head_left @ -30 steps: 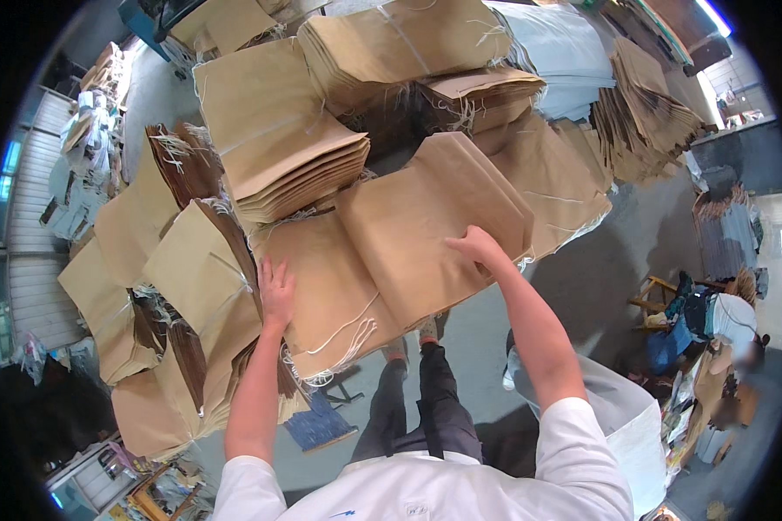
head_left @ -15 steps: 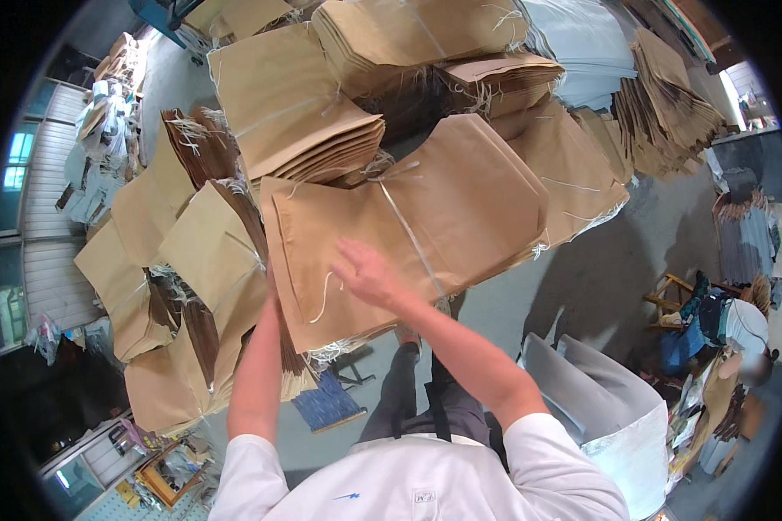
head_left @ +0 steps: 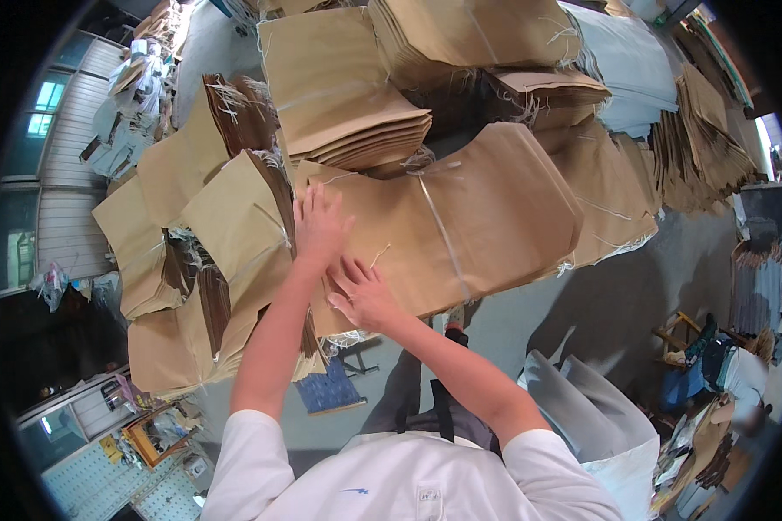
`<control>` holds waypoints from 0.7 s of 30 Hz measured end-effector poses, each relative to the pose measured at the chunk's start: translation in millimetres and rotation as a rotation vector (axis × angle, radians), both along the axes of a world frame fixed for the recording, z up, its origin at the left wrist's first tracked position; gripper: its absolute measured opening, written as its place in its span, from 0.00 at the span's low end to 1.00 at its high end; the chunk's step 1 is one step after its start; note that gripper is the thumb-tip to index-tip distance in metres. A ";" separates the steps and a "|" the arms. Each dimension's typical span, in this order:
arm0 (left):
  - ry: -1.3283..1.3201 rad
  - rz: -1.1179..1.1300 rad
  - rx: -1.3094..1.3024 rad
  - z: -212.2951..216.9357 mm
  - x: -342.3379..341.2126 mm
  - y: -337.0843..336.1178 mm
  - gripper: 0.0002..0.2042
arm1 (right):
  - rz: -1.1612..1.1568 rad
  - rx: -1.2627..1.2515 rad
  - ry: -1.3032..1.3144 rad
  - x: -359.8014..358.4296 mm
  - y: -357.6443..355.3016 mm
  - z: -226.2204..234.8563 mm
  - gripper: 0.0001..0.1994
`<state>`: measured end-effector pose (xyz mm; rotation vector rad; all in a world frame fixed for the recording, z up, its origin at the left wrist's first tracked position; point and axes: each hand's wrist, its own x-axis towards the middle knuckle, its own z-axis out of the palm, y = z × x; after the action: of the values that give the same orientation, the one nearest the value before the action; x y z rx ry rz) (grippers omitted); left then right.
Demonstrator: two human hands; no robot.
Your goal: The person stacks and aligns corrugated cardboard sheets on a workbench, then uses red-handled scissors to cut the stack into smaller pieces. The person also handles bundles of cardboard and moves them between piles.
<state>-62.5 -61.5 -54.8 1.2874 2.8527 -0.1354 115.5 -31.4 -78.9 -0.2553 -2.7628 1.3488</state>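
- Fingers of my left hand (head_left: 321, 230): slightly apart, laid flat on brown paper close to its left edge; nothing pinched that I can see.
- Fingers of my right hand (head_left: 367, 300): spread, thumb out to the side, tips on the same paper just nearer to me; the two hands almost meet.
- Brown paper stack (head_left: 513, 221): directly before me, lying on its broad side, its left end under both hands and its right end well clear of them. Number of layers: cannot tell.
- White strap (head_left: 443, 234): runs across the stack, to the right of my hands.
- White string (head_left: 380, 254): short piece, on the paper just beside my right fingertips.
- Loose white threads (head_left: 349, 339): hang at the near edge, below my right wrist.
- Behind: a second brown stack (head_left: 343, 104), layers showing along its near side.
- Left: further brown stacks (head_left: 235, 201), with cut ends and threads showing.
- Upper right: a pale blue stack (head_left: 626, 65).
- Floor (head_left: 565, 304): grey, seen past the near edge.
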 end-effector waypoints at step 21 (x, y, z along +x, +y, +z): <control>-0.206 0.186 -0.423 -0.7 -2.1 26.0 0.27 | -0.482 0.651 -0.575 102.8 389.3 -24.3 0.33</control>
<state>-64.6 -35.5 -55.5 0.8945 2.5612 -0.5344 218.4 358.0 -103.2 -1.3100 -3.0536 0.2514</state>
